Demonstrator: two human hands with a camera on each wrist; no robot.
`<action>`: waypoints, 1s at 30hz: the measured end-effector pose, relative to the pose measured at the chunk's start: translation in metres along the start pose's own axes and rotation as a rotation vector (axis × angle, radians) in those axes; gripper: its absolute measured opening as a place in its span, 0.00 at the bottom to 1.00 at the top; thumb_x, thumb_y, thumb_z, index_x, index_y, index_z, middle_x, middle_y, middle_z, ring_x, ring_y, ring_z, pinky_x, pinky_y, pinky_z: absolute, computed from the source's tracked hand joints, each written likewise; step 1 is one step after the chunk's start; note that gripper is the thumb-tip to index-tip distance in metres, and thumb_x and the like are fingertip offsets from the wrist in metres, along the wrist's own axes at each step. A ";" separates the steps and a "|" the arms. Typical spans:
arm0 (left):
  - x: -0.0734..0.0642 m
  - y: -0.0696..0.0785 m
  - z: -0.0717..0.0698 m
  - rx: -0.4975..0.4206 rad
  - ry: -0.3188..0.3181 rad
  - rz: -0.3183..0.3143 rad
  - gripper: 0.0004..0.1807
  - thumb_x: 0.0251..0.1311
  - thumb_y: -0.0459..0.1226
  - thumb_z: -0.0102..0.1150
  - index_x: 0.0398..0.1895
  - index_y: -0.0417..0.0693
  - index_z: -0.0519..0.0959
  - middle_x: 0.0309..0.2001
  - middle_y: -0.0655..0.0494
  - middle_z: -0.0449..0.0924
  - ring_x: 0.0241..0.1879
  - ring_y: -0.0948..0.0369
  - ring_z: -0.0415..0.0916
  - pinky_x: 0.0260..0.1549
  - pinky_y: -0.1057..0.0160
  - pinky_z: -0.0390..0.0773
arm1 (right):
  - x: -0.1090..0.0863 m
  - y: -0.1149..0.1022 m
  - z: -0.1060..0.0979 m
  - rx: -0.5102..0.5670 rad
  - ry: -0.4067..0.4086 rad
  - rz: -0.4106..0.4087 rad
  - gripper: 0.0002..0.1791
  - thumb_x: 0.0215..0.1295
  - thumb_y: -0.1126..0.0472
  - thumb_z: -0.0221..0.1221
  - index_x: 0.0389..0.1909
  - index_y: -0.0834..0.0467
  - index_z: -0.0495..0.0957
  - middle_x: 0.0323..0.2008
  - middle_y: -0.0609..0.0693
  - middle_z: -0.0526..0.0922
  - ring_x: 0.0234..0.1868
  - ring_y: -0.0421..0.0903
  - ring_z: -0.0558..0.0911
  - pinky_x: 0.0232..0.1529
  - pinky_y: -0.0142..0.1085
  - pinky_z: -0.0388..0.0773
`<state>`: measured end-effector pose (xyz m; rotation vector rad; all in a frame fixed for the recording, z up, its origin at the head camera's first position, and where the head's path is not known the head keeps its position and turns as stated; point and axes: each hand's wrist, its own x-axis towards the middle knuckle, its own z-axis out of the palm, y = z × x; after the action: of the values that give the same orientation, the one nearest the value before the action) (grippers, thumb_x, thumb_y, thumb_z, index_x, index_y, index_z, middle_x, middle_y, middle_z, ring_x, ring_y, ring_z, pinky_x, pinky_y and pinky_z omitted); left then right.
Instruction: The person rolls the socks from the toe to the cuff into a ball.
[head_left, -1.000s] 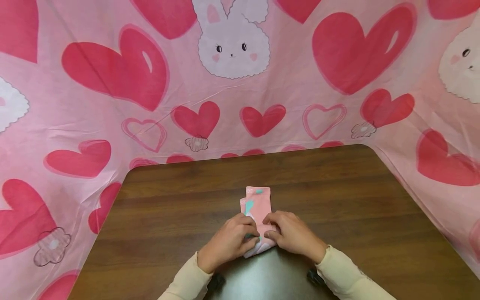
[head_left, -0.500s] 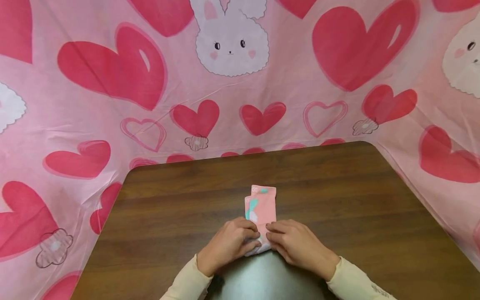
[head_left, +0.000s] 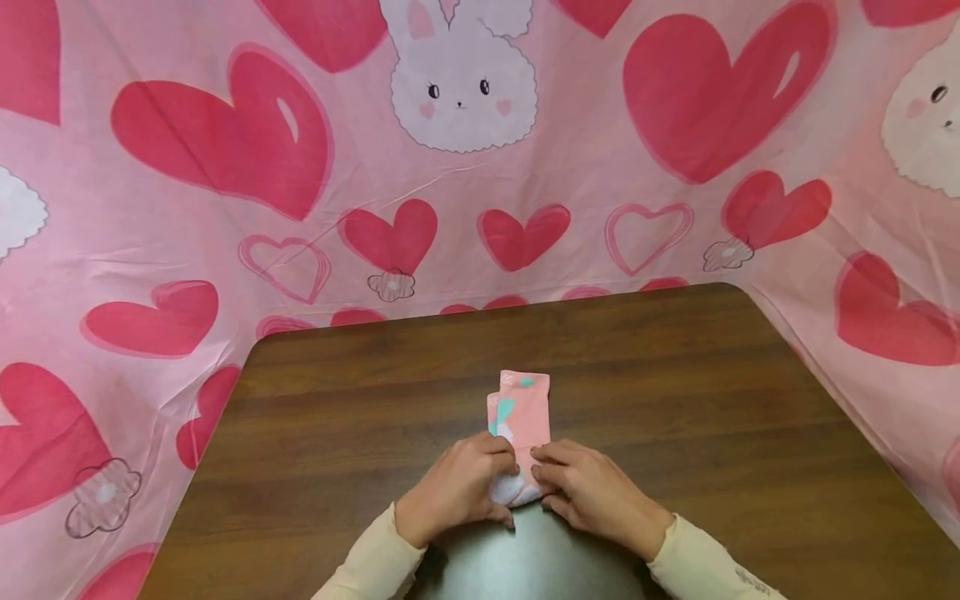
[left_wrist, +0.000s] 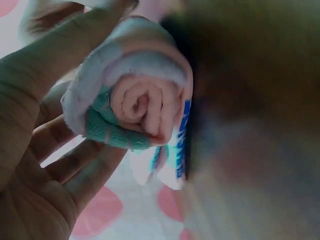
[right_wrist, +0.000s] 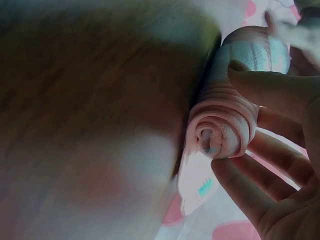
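Pink sock roll (head_left: 522, 492) sits between left grip (head_left: 463, 479), fingers curled round one end, and right grip (head_left: 600, 497), pinching the other; flat cuffs (head_left: 528, 408) just ahead on counter (head_left: 360, 400). Even pressure both sides should keep it tight.

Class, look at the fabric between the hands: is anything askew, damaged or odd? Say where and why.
The far end of the rolled pink fabric looks askew: in the head view, the left layer stops short of the other, so their edges are staggered, not lined up. No tear shows.
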<state>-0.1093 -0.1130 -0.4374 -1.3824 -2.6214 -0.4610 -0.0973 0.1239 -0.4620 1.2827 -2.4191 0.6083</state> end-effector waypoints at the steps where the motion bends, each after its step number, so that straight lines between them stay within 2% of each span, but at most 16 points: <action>1: 0.001 0.001 -0.001 0.019 -0.012 -0.002 0.31 0.24 0.54 0.87 0.33 0.53 0.83 0.37 0.66 0.77 0.37 0.67 0.72 0.36 0.69 0.77 | 0.000 0.000 0.000 -0.001 -0.002 0.001 0.16 0.43 0.63 0.78 0.33 0.53 0.83 0.48 0.51 0.83 0.48 0.46 0.82 0.45 0.40 0.82; 4: 0.004 0.004 0.001 0.119 -0.044 0.007 0.36 0.19 0.54 0.88 0.35 0.51 0.79 0.36 0.63 0.74 0.35 0.65 0.70 0.34 0.68 0.76 | 0.000 -0.001 0.001 -0.006 -0.008 0.010 0.17 0.42 0.64 0.77 0.33 0.52 0.81 0.49 0.50 0.82 0.49 0.46 0.82 0.44 0.39 0.82; 7: 0.004 0.007 0.009 0.195 -0.028 -0.004 0.41 0.16 0.53 0.89 0.37 0.49 0.76 0.37 0.60 0.71 0.36 0.62 0.70 0.34 0.65 0.77 | 0.001 -0.003 0.003 -0.027 -0.022 0.017 0.19 0.40 0.64 0.77 0.32 0.52 0.79 0.49 0.49 0.81 0.49 0.46 0.81 0.43 0.39 0.82; 12: 0.004 0.009 0.017 0.243 0.025 -0.039 0.37 0.23 0.45 0.85 0.39 0.47 0.74 0.38 0.57 0.71 0.36 0.58 0.70 0.35 0.62 0.77 | 0.002 -0.006 0.004 -0.105 -0.044 0.033 0.24 0.37 0.58 0.80 0.33 0.53 0.76 0.47 0.48 0.79 0.47 0.45 0.79 0.36 0.39 0.82; 15: 0.006 0.010 0.019 0.239 0.045 -0.049 0.34 0.24 0.46 0.80 0.39 0.47 0.74 0.38 0.57 0.71 0.34 0.58 0.70 0.33 0.63 0.77 | 0.002 -0.008 0.005 -0.148 -0.057 0.056 0.26 0.38 0.56 0.80 0.37 0.54 0.77 0.45 0.47 0.77 0.45 0.45 0.79 0.33 0.39 0.82; 18: 0.006 0.009 0.019 0.178 0.080 -0.061 0.31 0.25 0.47 0.77 0.36 0.48 0.74 0.35 0.60 0.70 0.32 0.61 0.69 0.29 0.66 0.75 | 0.003 -0.009 0.006 -0.156 -0.057 0.076 0.24 0.40 0.58 0.78 0.38 0.55 0.76 0.41 0.47 0.76 0.40 0.44 0.78 0.31 0.38 0.81; 21: 0.004 0.007 0.017 0.062 0.116 -0.074 0.28 0.26 0.46 0.75 0.35 0.49 0.75 0.33 0.63 0.70 0.30 0.65 0.68 0.28 0.71 0.72 | 0.003 -0.008 0.006 -0.111 -0.028 0.093 0.22 0.40 0.63 0.75 0.35 0.55 0.74 0.37 0.44 0.74 0.33 0.40 0.75 0.28 0.35 0.78; 24: 0.002 0.004 0.016 -0.073 0.127 -0.100 0.26 0.28 0.44 0.75 0.35 0.49 0.76 0.32 0.64 0.71 0.29 0.68 0.67 0.27 0.75 0.70 | 0.003 -0.005 0.004 -0.010 -0.007 0.101 0.21 0.40 0.66 0.73 0.33 0.53 0.71 0.32 0.40 0.70 0.28 0.36 0.69 0.27 0.28 0.71; 27: 0.001 0.001 0.014 -0.202 0.110 -0.152 0.24 0.30 0.43 0.75 0.36 0.49 0.77 0.31 0.65 0.72 0.27 0.70 0.68 0.26 0.76 0.69 | 0.004 -0.003 0.000 0.106 -0.031 0.120 0.21 0.44 0.68 0.72 0.32 0.52 0.70 0.29 0.38 0.68 0.26 0.33 0.66 0.25 0.24 0.66; 30: 0.001 -0.002 0.013 -0.320 0.090 -0.216 0.22 0.34 0.42 0.73 0.37 0.51 0.78 0.30 0.67 0.74 0.26 0.70 0.69 0.24 0.75 0.70 | 0.006 -0.001 -0.007 0.192 -0.082 0.161 0.19 0.49 0.68 0.72 0.37 0.53 0.74 0.31 0.37 0.71 0.28 0.33 0.70 0.28 0.25 0.70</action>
<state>-0.1114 -0.1088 -0.4502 -1.1221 -2.7211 -0.9835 -0.0988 0.1228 -0.4527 1.2135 -2.6023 0.8673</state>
